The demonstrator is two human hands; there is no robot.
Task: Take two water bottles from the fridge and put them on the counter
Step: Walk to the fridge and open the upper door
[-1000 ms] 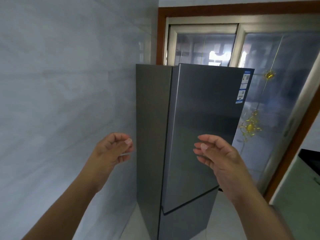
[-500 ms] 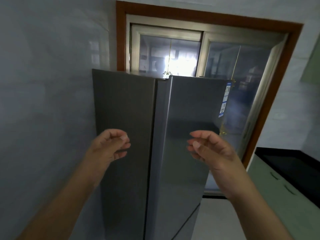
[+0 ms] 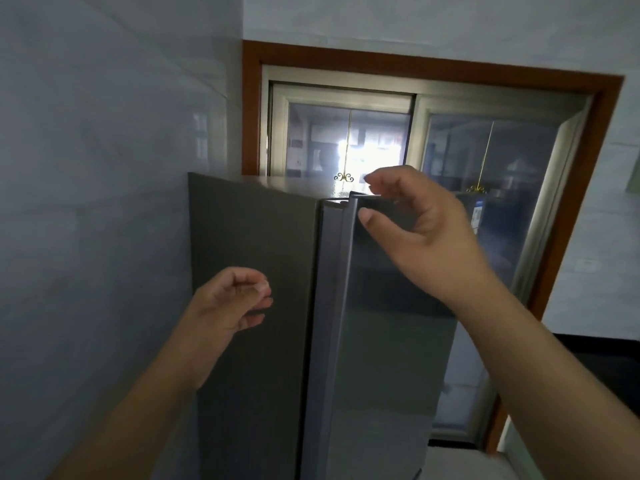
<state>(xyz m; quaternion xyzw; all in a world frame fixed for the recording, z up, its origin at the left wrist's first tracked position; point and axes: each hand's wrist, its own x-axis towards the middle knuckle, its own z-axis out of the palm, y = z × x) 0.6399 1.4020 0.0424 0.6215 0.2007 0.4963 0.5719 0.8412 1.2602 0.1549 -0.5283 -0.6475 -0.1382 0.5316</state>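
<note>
A tall grey fridge (image 3: pixel 252 306) stands against the left wall with its door (image 3: pixel 391 341) closed. My right hand (image 3: pixel 415 230) is raised at the door's top left corner, fingers curled and apart, thumb near the door's edge, holding nothing. My left hand (image 3: pixel 228 303) hovers lower in front of the fridge's side panel, fingers loosely curled, empty. No water bottles are visible. A dark counter (image 3: pixel 595 358) shows at the right edge.
Behind the fridge is a sliding glass door (image 3: pixel 485 168) in a brown wooden frame (image 3: pixel 415 64). A pale tiled wall (image 3: pixel 86 202) runs along the left. A pale cabinet front (image 3: pixel 519 455) sits under the counter at bottom right.
I have come closer to the fridge. My right hand rose up to the door's top left corner. My left hand stayed low in front of the side panel.
</note>
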